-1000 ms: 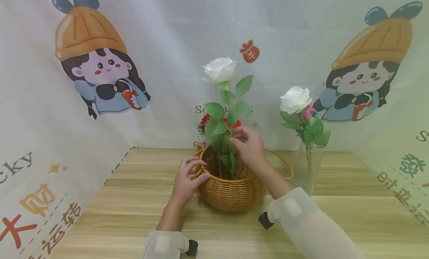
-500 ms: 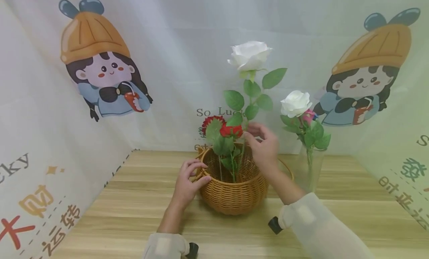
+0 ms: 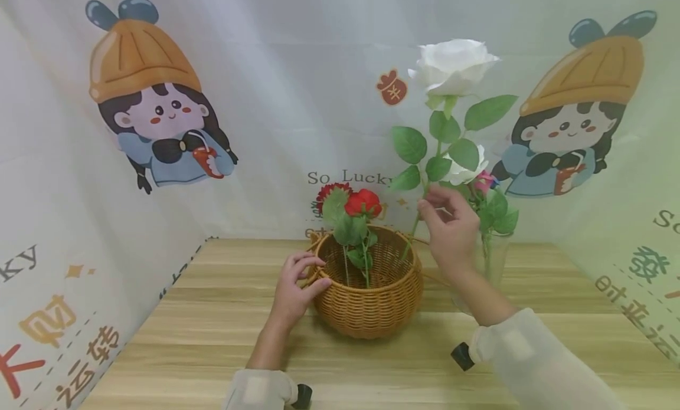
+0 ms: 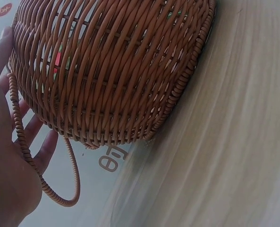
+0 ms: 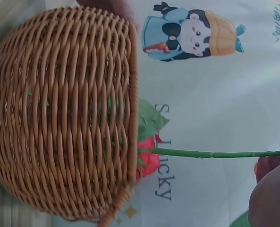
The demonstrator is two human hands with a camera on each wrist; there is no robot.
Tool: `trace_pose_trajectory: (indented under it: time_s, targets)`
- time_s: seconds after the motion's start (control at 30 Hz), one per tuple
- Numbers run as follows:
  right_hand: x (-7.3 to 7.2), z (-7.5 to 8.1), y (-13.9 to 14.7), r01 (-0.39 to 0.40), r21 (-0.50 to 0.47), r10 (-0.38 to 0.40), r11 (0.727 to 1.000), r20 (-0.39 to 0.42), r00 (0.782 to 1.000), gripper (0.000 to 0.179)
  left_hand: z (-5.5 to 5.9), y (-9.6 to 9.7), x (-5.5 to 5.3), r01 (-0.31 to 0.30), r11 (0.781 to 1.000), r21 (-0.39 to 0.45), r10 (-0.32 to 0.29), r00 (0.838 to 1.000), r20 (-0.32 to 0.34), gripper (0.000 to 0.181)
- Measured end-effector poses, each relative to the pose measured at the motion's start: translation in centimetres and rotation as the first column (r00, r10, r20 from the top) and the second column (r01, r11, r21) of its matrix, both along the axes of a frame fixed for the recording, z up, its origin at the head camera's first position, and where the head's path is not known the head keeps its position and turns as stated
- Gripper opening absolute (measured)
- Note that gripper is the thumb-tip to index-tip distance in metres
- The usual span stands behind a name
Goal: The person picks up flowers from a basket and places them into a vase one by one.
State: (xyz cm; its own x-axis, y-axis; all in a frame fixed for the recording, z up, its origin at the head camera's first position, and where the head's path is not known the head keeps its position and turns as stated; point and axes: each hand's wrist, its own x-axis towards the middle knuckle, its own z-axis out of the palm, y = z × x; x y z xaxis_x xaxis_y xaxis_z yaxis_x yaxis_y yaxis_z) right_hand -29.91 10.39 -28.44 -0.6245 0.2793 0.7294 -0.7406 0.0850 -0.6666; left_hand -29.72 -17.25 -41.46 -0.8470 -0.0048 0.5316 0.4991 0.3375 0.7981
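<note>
The right hand (image 3: 451, 233) pinches a white rose (image 3: 451, 68) by its green stem (image 5: 196, 154), to the right of and above a round wicker basket (image 3: 366, 310). In the right wrist view, the stem's lower end shows outside the basket's rim, overlapping a red flower there. At the basket's left side, the left hand (image 3: 294, 286) holds the rim with thumb and fingers. A looped wicker handle (image 4: 69, 201) hangs by that palm in the left wrist view. Inside the basket stand a red rose (image 3: 363, 202) and a darker red flower (image 3: 332, 192) with green leaves.
A clear vase (image 3: 496, 256) stands right of the basket, partly hidden by the right arm. It holds another white rose (image 3: 467, 165) and a pink flower (image 3: 483, 181). Printed cloth (image 3: 276, 103) hangs around the wooden table (image 3: 212, 339).
The right hand has lifted the white rose up and to the right, from over the basket to in front of the vase's flowers. The left hand stays on the basket.
</note>
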Motion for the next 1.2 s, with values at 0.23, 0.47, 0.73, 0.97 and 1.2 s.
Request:
trace_pose_trajectory:
  time_s: [0.23, 0.47, 0.73, 0.97, 1.2]
  targets:
    - [-0.5, 0.1, 2.0, 0.083, -0.011, -0.083, 0.996, 0.011, 0.996, 0.022, -0.4, 0.0, 0.0, -0.001, 1.000, 0.003, 0.001, 1.000, -0.002, 0.029]
    - [-0.7, -0.2, 3.7, 0.148, 0.046, -0.150, 0.988, 0.045, 0.988, 0.021, -0.8, 0.0, -0.1, 0.001, 1.000, 0.003, -0.001, 1.000, -0.002, 0.028]
    - [-1.0, 0.2, 6.0, 0.280, 0.104, -0.281, 0.954, -0.013, 0.960, 0.020, -0.6, 0.1, -0.2, 0.002, 1.000, 0.005, -0.002, 1.000, -0.009, 0.027]
    - [-1.0, 1.7, 7.3, 0.364, 0.151, -0.355, 0.919, -0.081, 0.931, 0.019, -0.3, 0.2, 0.0, -0.003, 1.000, 0.003, 0.003, 1.000, 0.001, 0.028]
    - [-1.3, 3.4, 8.5, 0.425, 0.154, -0.410, 0.892, -0.122, 0.904, 0.020, -0.2, 0.1, 0.0, -0.009, 1.000, 0.007, 0.009, 1.000, -0.001, 0.029]
